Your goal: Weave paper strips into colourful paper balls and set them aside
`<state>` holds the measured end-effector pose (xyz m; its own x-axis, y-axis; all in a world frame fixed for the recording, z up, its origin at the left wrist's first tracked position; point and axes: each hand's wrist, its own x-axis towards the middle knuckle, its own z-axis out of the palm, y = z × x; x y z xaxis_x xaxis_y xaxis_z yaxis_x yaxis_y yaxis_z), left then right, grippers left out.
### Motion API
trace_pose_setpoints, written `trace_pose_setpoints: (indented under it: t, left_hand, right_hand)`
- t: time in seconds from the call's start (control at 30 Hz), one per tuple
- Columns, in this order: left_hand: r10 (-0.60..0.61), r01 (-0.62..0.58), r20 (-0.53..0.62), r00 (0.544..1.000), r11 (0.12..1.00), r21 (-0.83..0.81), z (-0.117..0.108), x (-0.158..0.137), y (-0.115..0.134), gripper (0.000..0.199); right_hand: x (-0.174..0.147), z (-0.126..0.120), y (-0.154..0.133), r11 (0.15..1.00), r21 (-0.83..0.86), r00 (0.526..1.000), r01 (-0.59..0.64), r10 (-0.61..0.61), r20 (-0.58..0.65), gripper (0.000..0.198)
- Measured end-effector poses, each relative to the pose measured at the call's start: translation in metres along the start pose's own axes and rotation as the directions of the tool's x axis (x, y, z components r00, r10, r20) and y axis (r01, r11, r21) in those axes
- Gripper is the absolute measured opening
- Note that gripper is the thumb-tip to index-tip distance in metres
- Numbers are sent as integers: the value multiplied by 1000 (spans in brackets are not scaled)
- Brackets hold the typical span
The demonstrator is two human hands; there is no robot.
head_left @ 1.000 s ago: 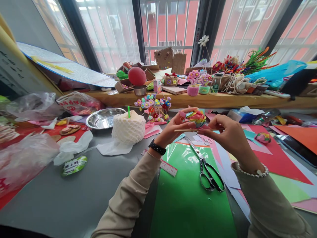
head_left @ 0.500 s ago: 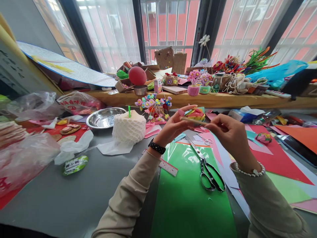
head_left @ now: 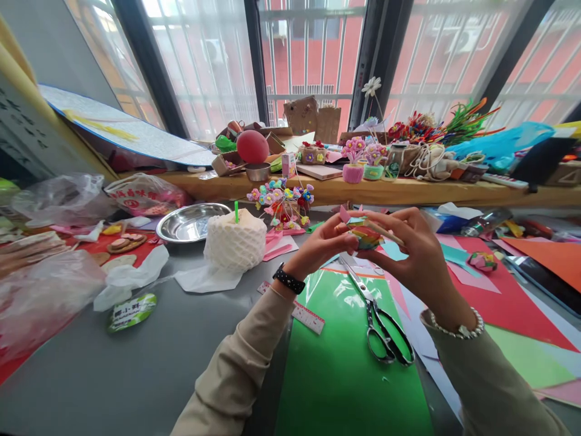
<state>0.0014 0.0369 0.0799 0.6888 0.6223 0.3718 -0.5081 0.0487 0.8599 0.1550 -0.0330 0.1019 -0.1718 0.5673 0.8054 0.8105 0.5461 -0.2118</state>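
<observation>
My left hand [head_left: 324, 247] grips a small multicoloured folded-paper piece [head_left: 367, 240] from its left side, above the table. Fingers of my right hand [head_left: 415, 257] curl round the same piece from the right and also hold a thin pale stick [head_left: 385, 232] slanting across its top. The inner fingertips are partly hidden behind the paper. Below lies a green sheet [head_left: 354, 381] in a clear sleeve, with large black-handled scissors [head_left: 371, 303] resting on it. A patterned ruler [head_left: 308, 317] sits at the sheet's left edge. A similar paper piece [head_left: 482, 261] stands on red paper [head_left: 531, 309] to the right.
A white coconut [head_left: 235, 242] in foam netting with a green straw stands left of my hands, beside a metal plate [head_left: 186, 225]. Paper flowers [head_left: 281, 197] stand behind. Crafts crowd the wooden ledge [head_left: 327, 192]. Plastic bags [head_left: 54, 290] lie far left; coloured paper covers the right.
My right hand's fingers have opened out and come round the paper piece. The stick, previously nearly level below the paper, now slants across its top. My view has shifted slightly.
</observation>
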Motion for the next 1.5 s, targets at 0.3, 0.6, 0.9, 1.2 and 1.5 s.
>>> trace_pose_setpoints:
  t: [0.3,0.6,0.9,1.2,1.5]
  left_hand:
    - [-22,24,47,999,999,-41,1,-3,5,46]
    - [24,-61,-268,963,989,-132,-3,5,0,24]
    - [-195,200,-389,901,979,-27,-1,4,1,32]
    - [-125,272,-449,885,921,280,0,5,0,45]
    - [499,195,-124,858,-93,976,10,-4,-1,37]
  right_hand:
    - [-2,1,-4,999,14,997,42,-41,-66,34]
    - [-4,8,6,998,63,999,-32,32,10,35]
    - [-7,19,14,997,-16,992,78,-76,101,15]
    - [-9,22,14,991,-118,998,60,-60,-1,13]
    - [-7,19,11,924,2,921,-382,381,-77,23]
